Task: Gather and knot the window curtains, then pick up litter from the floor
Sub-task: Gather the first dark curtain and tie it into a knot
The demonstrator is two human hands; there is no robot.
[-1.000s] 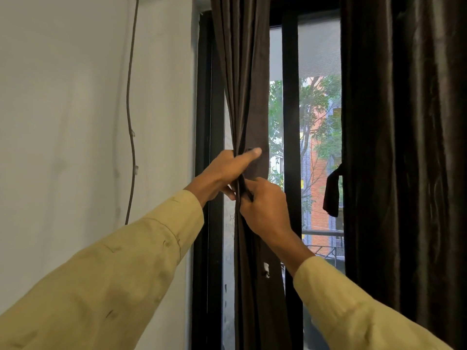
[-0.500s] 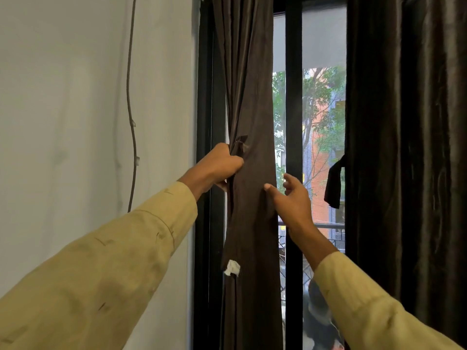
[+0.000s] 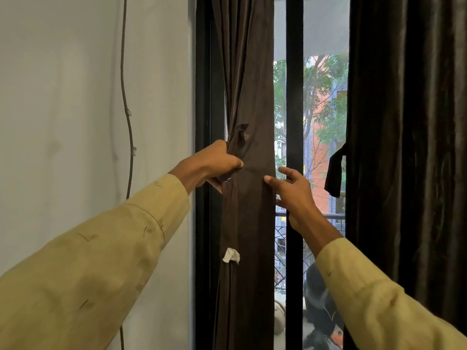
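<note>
- Right curtain [image 3: 404, 147]: we see a broad dark-brown panel hanging in vertical folds over the right side of the window. Its top, bottom & right edge are cut off by the view.
- Left curtain [image 3: 249, 97]: same dark brown, bunched into a narrow column btwn the black window frame [image 3: 203, 97] & its centre bar. Top & bottom are cut off too.
- Left hand [image 3: 212, 165]: fingers curled tight into the column's left edge at mid-height, w/ the fabric puckered there. Most fingertips are buried in cloth.
- Right hand [image 3: 293, 195]: fingers spread apart, thumb tip on the column's right edge. We can't tell if the other fingers touch cloth.
- Strap [image 3: 334, 170]: a dark loop hanging off the right curtain's inner edge.
- White tag [image 3: 231, 255]: on the left curtain, below the left hand. Any print is too small to read.
</note>
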